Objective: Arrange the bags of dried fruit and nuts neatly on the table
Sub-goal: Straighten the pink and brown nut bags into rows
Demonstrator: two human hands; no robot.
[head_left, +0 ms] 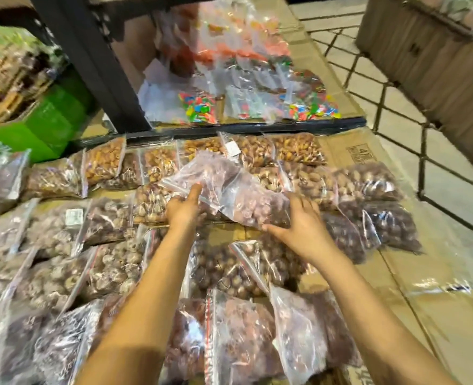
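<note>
Bags of dried fruit and nuts, all clear zip-top plastic, lie in rough rows across a table covered with flattened brown cardboard [424,273]. One clear bag of pinkish-brown dried fruit [229,190] is held tilted above the middle of the spread, its sealed end up and to the left. The left hand [184,208] is against the bag's lower left side, index finger stretched out along the plastic and the other fingers curled under; whether they pinch the bag cannot be told. The right hand [299,220] lies on the bag's lower right end, fingers spread over the top and thumb along the bottom edge.

Along the far row sit bags of golden-orange nuts [104,162], one of them bearing a small white label. Nearer rows hold bags of pale brown, wrinkled round pieces [113,268], and at the right lie bags of dark purple-brown fruit [390,226]. Closest to the camera are bags of reddish-brown dried fruit [238,337] with red zip strips.

Beyond a black metal shelf frame [90,51], another cardboard surface carries clear bags of multicoloured candy [199,107]. A green box [43,126] stands at the left.
</note>
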